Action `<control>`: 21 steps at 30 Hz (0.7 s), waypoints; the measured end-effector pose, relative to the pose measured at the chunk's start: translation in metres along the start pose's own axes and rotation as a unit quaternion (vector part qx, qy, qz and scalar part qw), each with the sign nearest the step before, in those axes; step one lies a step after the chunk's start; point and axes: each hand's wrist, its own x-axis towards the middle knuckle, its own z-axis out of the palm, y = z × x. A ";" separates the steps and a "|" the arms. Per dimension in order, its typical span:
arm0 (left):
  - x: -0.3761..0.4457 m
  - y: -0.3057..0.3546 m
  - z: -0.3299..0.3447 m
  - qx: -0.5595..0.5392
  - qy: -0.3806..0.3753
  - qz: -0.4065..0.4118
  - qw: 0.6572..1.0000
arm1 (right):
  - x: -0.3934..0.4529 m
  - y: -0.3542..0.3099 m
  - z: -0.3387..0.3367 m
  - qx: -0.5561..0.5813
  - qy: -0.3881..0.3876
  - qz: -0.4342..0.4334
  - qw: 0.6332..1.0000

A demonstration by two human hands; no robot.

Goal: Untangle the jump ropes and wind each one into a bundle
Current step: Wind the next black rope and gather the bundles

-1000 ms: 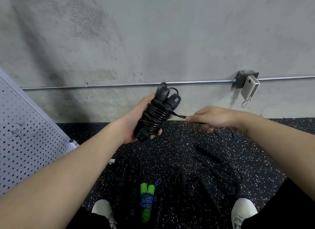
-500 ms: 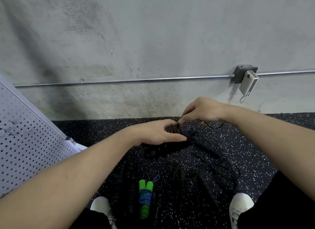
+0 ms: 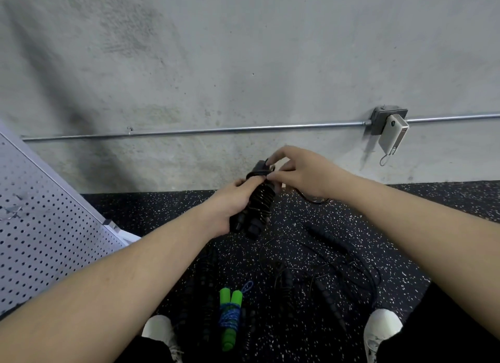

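Observation:
My left hand (image 3: 228,205) grips a black jump rope bundle (image 3: 258,203), two handles side by side with thin cord wound round them, held above the floor near the wall. My right hand (image 3: 300,173) pinches the cord at the bundle's upper end, and a short loop of black cord trails below its wrist. On the floor between my feet lies a wound green-handled rope with blue cord (image 3: 230,315). To its right a tangle of black ropes (image 3: 322,273) with ribbed handles spreads over the mat.
A speckled black rubber floor (image 3: 151,214) meets a concrete wall with a metal conduit (image 3: 216,131) and a junction box carrying a white device (image 3: 392,135). A white perforated panel (image 3: 46,222) slants at left. My white shoes (image 3: 159,333) frame the ropes.
The bundle went down flat toward the floor and has come back up tilted upright. My right hand moved from the bundle's right side to its top end, still on the cord.

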 end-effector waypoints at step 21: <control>-0.014 0.011 0.012 -0.124 0.090 0.165 0.974 | -0.005 0.016 -0.019 0.028 0.056 -0.041 0.997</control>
